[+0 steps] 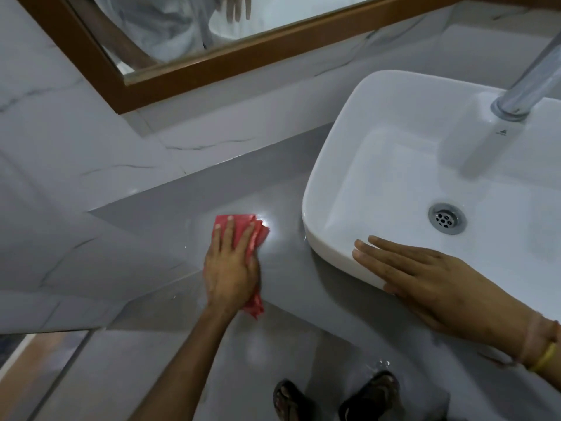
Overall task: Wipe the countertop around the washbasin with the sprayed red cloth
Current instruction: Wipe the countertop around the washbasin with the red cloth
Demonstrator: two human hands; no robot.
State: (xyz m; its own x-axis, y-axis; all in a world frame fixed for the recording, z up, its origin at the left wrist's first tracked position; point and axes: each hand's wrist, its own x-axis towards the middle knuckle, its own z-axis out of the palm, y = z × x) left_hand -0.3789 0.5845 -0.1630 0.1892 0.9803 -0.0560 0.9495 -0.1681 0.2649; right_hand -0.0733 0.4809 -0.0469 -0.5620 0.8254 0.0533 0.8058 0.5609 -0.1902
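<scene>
The red cloth (257, 230) lies crumpled on the grey countertop (170, 208), left of the white washbasin (379, 165). My left hand (230, 268) presses flat on the cloth, fingers spread, covering most of it; a corner sticks out under the palm. My right hand (425, 281) rests flat with fingers together on the basin's front rim, holding nothing. A bright light reflection glints on the counter just right of the cloth.
A chrome tap (528, 83) rises at the basin's back right, with a drain (447, 218) in the bowl. A wood-framed mirror (212, 59) hangs on the marble wall. Below the counter edge, grey floor and my two sandalled feet (337, 399) show.
</scene>
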